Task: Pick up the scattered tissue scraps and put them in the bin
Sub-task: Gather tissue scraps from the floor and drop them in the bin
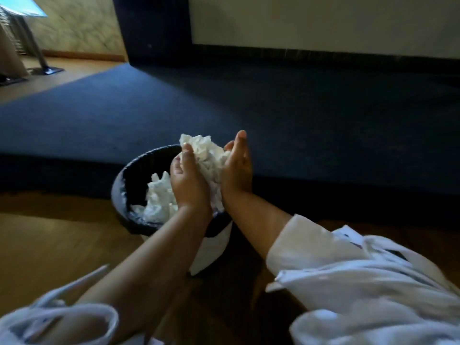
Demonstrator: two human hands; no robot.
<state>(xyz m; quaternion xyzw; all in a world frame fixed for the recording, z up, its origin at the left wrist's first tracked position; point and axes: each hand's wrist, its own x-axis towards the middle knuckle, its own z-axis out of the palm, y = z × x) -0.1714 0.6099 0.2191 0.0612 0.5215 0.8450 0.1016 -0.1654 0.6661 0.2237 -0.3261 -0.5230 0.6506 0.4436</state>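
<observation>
Person's left hand (189, 181) and right hand (236, 168) carry a wad of tissue scraps (207, 151) between them, held over the far right part of the bin (117, 195). The bin is a round one with a black liner, standing on the wooden floor (62, 245) just beside the edge of the dark blue carpet (273, 108). Left grip: fingers curled into the wad, thumb on top, clamped on the tissue. Right grip: fingers fairly straight and apart from the thumb, palm pressed flat against the wad's side as a wall rather than a clamp. A tissue pile (159, 199) already lies inside the bin, heaped toward the middle. White sleeves (348, 270) are pushed up, forearms bare. Handling judgement: the tissue looks very light, soft and crumpled, compresses easily, not fragile, not slippery, but loose bits could shed from the wad's open top or bottom, where nothing covers them. Best hold is a two-sided cupped squeeze at the wad's middle, as here, palms low so the underside is caught. Next move likely calls for shifting the wad over the bin's centre and parting the hands low over the opening so nothing drifts onto the floor.
</observation>
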